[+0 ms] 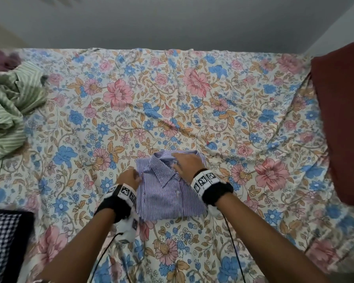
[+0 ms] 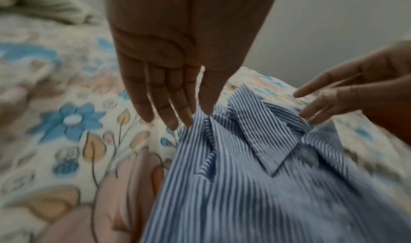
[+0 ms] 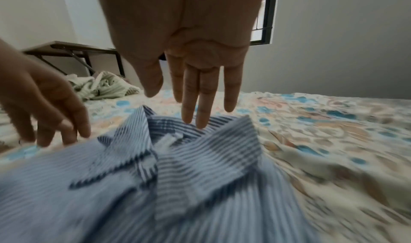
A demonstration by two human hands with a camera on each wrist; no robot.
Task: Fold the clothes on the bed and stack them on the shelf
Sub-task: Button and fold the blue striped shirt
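A crumpled green-and-white striped garment (image 1: 7, 107) lies heaped at the left edge of the bed, well apart from the work, with a bit of mauve cloth (image 1: 2, 58) beyond it in the far left corner. A dark red pillow (image 1: 341, 119) stands along the right edge, and a black-and-white checked fabric (image 1: 2, 248) shows at the lower left corner of the head view. The blue-and-white striped collared shirt (image 1: 168, 186) lies folded into a compact rectangle on the near middle of the bed, collar toward the far side, with nothing between it and the other items. The left hand (image 1: 129, 177) sits at the shirt's left edge; in the left wrist view its fingers (image 2: 177, 109) are straight and close together, tips touching the fabric beside the collar, gripping nothing. The right hand (image 1: 187, 162) rests over the collar's right part; in the right wrist view its fingers (image 3: 195, 102) are extended and slightly parted, the middle ones touching the collar band. Both wrists carry black bands with white marker blocks and cables. The bed is covered by a cream floral sheet (image 1: 233, 99) with pink and blue flowers, somewhat wrinkled. A plain grey wall (image 1: 172, 23) runs behind it; the right wrist view shows a dark-framed table (image 3: 73, 53) by the wall and a dark window frame (image 3: 269, 15).
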